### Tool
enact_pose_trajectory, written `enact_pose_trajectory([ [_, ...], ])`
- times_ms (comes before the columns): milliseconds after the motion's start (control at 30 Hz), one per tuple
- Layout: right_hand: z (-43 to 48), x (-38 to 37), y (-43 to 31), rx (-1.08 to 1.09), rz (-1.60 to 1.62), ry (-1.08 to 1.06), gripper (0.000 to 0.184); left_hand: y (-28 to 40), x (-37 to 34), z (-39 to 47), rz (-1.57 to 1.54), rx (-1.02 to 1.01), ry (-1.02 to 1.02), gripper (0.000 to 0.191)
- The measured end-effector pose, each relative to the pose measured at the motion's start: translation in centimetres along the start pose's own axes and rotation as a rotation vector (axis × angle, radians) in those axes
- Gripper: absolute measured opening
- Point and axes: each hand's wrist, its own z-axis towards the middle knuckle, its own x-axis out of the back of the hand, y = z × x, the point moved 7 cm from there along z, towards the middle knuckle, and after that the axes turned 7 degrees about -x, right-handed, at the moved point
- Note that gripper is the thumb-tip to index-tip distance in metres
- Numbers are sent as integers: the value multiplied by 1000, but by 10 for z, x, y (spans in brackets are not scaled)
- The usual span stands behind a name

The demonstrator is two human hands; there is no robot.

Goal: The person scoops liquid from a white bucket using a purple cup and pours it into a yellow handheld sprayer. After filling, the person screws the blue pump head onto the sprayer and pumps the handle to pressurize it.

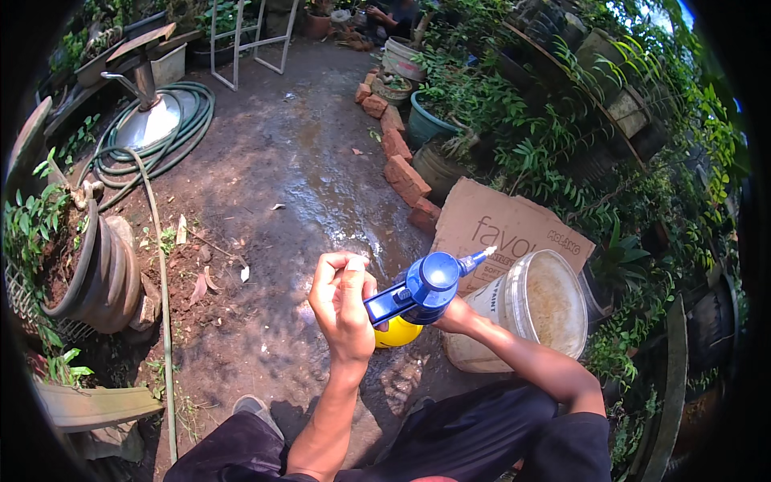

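A pressure sprayer [437, 278] with a blue head and a yellow bottle is held up in front of me, its nozzle pointing right. My left hand [344, 295] is raised at the left end of the blue handle, fingers curled and thumb up; whether it grips the handle cannot be told. My right hand [453, 314] is around the sprayer just below its blue head, with its fingers mostly hidden behind it. Beside my right forearm a white plastic paint bucket [512, 313] leans with its mouth towards me.
Behind the bucket lies a cardboard sheet [467, 217]. Bricks [406, 179] and potted plants edge the wet ground on the right. At left are a coiled green hose [202, 120] and a ribbed pot [99, 271]. Part of another person [394, 18] shows at the far top.
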Motion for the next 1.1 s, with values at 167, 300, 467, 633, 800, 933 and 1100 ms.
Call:
enact_pose_trajectory([
  [167,2,-2,-3,50,24,-17,35,-11,2,1,25,-28,-1,15],
  [300,1,-3,-3,31,-35,-64,38,-13,2,1,19,-5,-7,15],
  [467,2,4,4,-69,-75,-79,36,-23,4,1,-9,-14,12,14],
  [633,3,-1,32,-233,-55,-89,32,-38,6,-1,-31,7,29,15],
  [800,0,-1,37,-228,-93,-80,31,-41,5,0,-9,1,29,17],
  [933,-1,2,29,-269,-94,-81,32,-42,7,1,-12,14,45,16],
  [1100,-3,10,15,-286,-117,-64,34,-46,8,1,-27,53,47,14],
])
